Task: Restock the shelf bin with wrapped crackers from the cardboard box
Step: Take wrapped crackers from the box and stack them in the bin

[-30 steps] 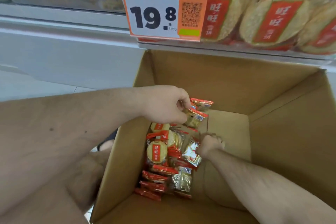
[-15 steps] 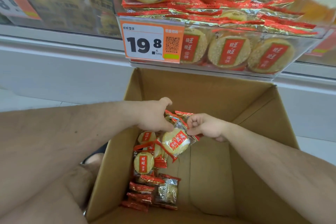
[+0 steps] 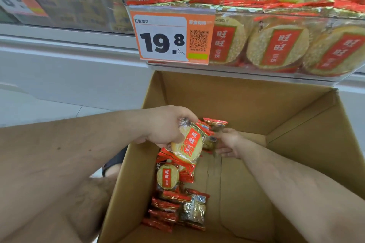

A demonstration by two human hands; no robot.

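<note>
left hand (image 3: 164, 126) grips cracker packs (image 3: 188, 142) | right hand (image 3: 227, 142) pinches a pack (image 3: 210, 142) at its 3 o'clock | risk: slick wrappers slip back into cardboard box (image 3: 256, 104)

Right hand (image 3: 227, 144) fingertips hidden — behind crackers (image 3: 212, 132).

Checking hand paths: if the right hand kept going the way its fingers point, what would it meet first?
Probably the wrapped crackers gripped by the left hand. The right hand points left at them, seemingly touching a packet already; depth is unclear.
</note>
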